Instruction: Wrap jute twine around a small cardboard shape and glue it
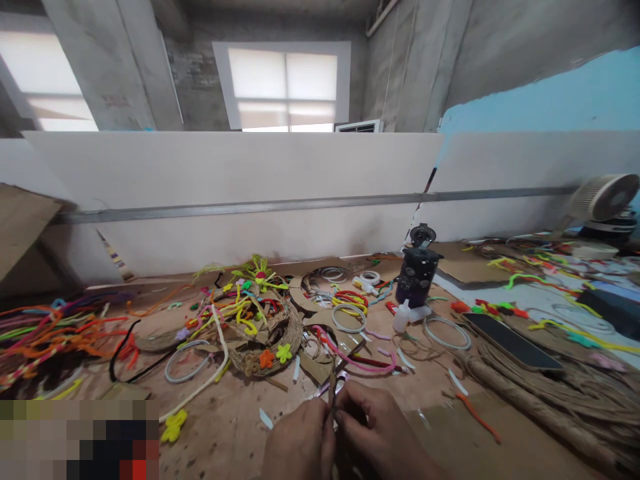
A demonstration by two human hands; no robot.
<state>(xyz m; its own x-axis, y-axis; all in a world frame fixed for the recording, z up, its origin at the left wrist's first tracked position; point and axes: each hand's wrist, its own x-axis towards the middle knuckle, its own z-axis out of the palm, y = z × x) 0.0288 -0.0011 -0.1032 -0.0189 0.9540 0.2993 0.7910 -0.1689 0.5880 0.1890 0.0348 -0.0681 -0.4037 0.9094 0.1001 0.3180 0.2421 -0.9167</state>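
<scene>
At the bottom middle of the view, my left hand and my right hand are close together, fingers pinched. Between them they grip a narrow brown strip, which looks like paper or cord; its lower part is mostly hidden. Just beyond the fingertips lie cardboard scraps and a pink pipe cleaner bent in a curve. A cord-wrapped ring bears an orange flower and a yellow-green flower. Left of my left hand lies a yellow pipe-cleaner shape.
Pipe cleaners are heaped at the left. A dark cup with its lid up stands behind a small white bottle. On the right, a phone rests on brown paper cord. A fan stands far right.
</scene>
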